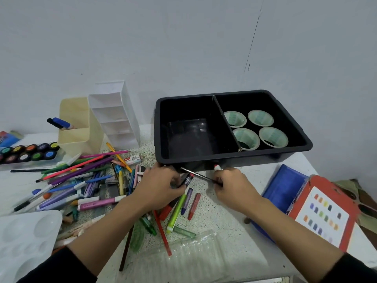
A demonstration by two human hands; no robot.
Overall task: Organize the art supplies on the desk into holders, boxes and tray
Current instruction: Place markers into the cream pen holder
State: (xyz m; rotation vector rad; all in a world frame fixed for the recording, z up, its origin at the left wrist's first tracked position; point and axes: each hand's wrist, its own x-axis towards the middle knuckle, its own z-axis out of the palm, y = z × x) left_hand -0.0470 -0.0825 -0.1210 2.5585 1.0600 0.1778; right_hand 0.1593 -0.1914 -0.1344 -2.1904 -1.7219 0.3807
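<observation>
Slanting across the gap between the two hands, a thin dark brush is lying with its long axis running from far-left to near-right. Its far tip is reaching almost to the front wall of the black tray, and its near end is disappearing into the right hand, whose curled fingers are pinching it. A small red-and-white tip is poking up just above that hand; whether it is also being held I cannot tell. The left hand, just beside the brush's far tip, is curling round a short dark marker.

Both hands are hovering low over the surface, touching or nearly touching the tray's front edge. The tray's empty left compartment is sitting straight ahead and slightly above, nearer the left hand. The right compartment is holding tape rolls. By my reading, lifting forward over the rim is what the next move is calling for.
</observation>
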